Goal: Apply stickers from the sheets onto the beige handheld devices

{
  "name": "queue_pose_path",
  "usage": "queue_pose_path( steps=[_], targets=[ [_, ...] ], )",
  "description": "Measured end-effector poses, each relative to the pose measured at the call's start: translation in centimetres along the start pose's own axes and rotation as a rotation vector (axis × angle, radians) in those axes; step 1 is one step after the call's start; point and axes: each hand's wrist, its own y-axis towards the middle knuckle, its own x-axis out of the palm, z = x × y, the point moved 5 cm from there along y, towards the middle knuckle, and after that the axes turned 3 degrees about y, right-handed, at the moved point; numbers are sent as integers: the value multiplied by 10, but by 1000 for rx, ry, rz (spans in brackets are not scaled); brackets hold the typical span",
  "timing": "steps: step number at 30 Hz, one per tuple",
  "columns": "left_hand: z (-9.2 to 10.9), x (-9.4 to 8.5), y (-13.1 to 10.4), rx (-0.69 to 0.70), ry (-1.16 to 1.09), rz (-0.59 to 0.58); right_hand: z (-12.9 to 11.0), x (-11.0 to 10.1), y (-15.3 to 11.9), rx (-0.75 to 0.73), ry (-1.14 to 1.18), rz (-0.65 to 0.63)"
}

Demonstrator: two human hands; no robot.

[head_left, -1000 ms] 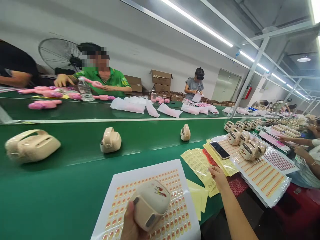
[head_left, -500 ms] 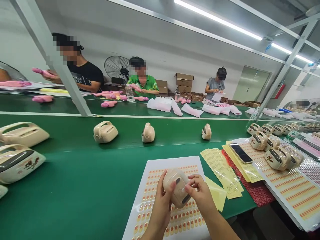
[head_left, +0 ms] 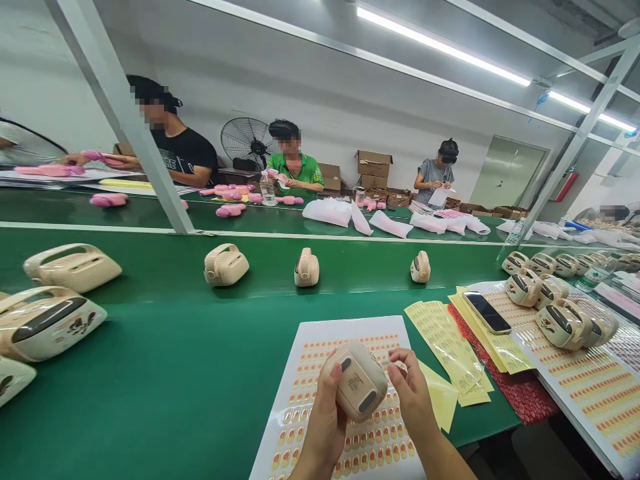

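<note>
While gripping beige device in left hand, tilted probably to expose printed text, holds right hand curled alongside; cannot tell if pinching anything.

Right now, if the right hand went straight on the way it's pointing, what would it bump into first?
Probably the cream-coloured device held in the left hand. The right hand points toward its side, very close, though any gap between them is hard to judge.
</note>
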Motion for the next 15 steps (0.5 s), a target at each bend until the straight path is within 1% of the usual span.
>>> queue_pose_path(
  steps=[3, 5, 7, 9, 11, 12, 14, 15],
  targets=[
    [-10, 3, -4, -75, -79, -59, 25, -1, 0, 174, 75, -98],
    [-14, 1, -6, -34, -79, -114, 34, 3, -2, 222, 175, -168],
    [-14, -5, -8, 48, -39, -187, 33, 6, -2, 175, 261, -239],
    [-9, -13, -8, 102, 2, -283, 25, 13, -3, 91, 303, -361],
    [2, -25, -9, 93, -9, -362, 16, 23, -4, 12, 323, -504],
    [9, -32, -9, 79, -38, -382, 13, 27, -3, -23, 330, -547],
    [25, -46, -11, 65, -89, -375, 13, 38, 2, -54, 341, -558],
    [33, -53, -13, 79, -77, -353, 16, 44, 5, -40, 339, -545]
  ],
)
